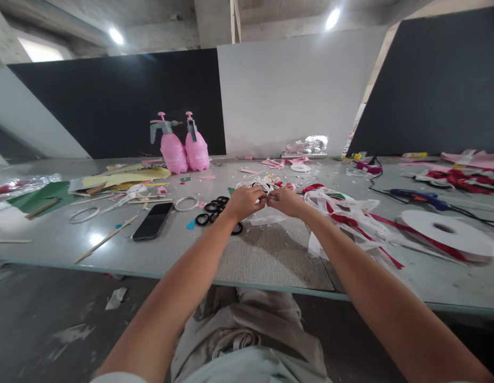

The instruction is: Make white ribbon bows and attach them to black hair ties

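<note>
My left hand (246,202) and my right hand (286,201) meet over the middle of the table, fingertips pinched together. What lies between the fingers is small and mostly hidden. Just beyond them is a tangle of narrow white strips (264,183). A short piece of sheer white ribbon (271,219) shows on the table below the hands. Several black rings (211,207), which look like hair ties, lie beside my left hand. Right of my right hand is a heap of sheer white ribbon (361,207) mixed with red ribbon (343,219).
A phone (153,221), a white ring roll (186,203) and a thin stick (107,238) lie to the left. Two pink spray bottles (174,151) stand at the back. On the right are a white ribbon spool (422,226) and a blue glue gun (420,197) with its cord.
</note>
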`<state>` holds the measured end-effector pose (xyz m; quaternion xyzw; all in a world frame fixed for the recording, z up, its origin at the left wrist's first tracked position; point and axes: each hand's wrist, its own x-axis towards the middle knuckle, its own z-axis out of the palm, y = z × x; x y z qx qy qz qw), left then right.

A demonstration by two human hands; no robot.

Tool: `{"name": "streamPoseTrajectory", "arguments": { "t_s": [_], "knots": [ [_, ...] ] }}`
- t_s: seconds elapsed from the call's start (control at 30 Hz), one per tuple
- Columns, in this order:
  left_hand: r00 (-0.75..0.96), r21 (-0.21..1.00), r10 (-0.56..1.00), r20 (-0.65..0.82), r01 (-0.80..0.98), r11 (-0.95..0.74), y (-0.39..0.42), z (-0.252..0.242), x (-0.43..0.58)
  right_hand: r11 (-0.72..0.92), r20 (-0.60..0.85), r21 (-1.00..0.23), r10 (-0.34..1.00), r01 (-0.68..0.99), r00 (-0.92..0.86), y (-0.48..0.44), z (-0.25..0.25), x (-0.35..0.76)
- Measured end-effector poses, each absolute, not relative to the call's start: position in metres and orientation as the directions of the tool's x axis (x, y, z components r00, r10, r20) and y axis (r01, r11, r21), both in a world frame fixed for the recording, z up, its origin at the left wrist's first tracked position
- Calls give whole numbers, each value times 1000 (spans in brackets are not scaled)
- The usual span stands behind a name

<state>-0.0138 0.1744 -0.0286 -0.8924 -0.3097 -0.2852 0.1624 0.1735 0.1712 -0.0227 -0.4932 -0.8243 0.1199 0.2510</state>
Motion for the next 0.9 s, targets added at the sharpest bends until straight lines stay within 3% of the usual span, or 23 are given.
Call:
{"name": "streamPoseTrajectory", "arguments": {
  "t_s": [0.17, 0.3, 0.43, 0.77, 0.9],
  "knots": [
    [599, -53, 476, 643, 656, -753, 175, -30, -14, 503, 322, -512, 864, 696, -387, 167, -20, 171],
    [397, 266, 599, 696, 632, -728, 178, -30, -21, 516, 364, -597, 856, 614, -366, 162, -16, 168],
    [160, 560, 697, 699, 485, -672, 181, -30, -29, 526, 409, -636, 850, 565, -332, 162, -16, 169],
    [211, 677, 766, 608, 366, -638, 185, -36, -24, 594, 445, -654, 803, 469, -396, 162, -16, 171],
    [269, 776, 790, 551, 184, -604, 183, -32, -19, 617, 464, -624, 787, 480, -407, 162, -16, 173]
  ]
}}
